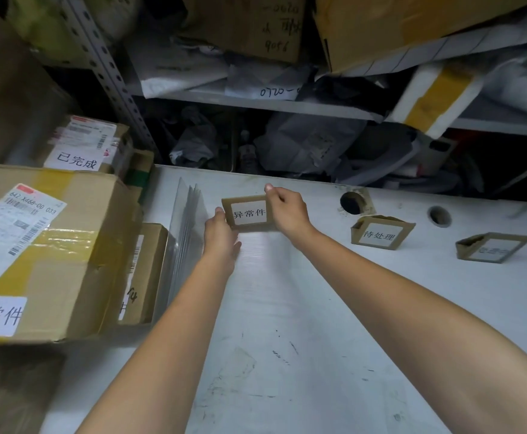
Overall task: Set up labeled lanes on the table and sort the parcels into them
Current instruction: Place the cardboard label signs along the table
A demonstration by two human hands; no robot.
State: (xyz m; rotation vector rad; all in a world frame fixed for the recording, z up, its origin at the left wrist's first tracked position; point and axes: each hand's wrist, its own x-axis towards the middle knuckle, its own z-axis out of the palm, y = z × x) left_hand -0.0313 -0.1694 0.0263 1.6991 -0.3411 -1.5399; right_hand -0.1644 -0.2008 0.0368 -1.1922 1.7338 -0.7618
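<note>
Cardboard parcels: well left of the left hand [221,233] sits a big taped box [52,255] with a white "异常件" sticker; behind it is a second box [90,145] stickered "已完成"; a narrow box [144,270] stands just beside the big one.
Clear sheets [187,227]: see-through plastic, standing on edge just left of the left hand.
Left hand: grips the sign card's lower left corner, thumb on its left edge.
Sign card [248,213]: brown cardboard with a white "异常件" label, upright between both hands; cannot tell if it touches the table.
Right hand [287,211]: pinches the card's upper right corner.
Standing sign [381,233]: folded cardboard reading "待处理", right of the right hand.
Third sign [494,247]: farther right, its text too blurred to read.
Table [287,339]: white and scuffed, under both forearms.
Shelf [256,103]: beyond the hands, packed with parcels and grey bags.
</note>
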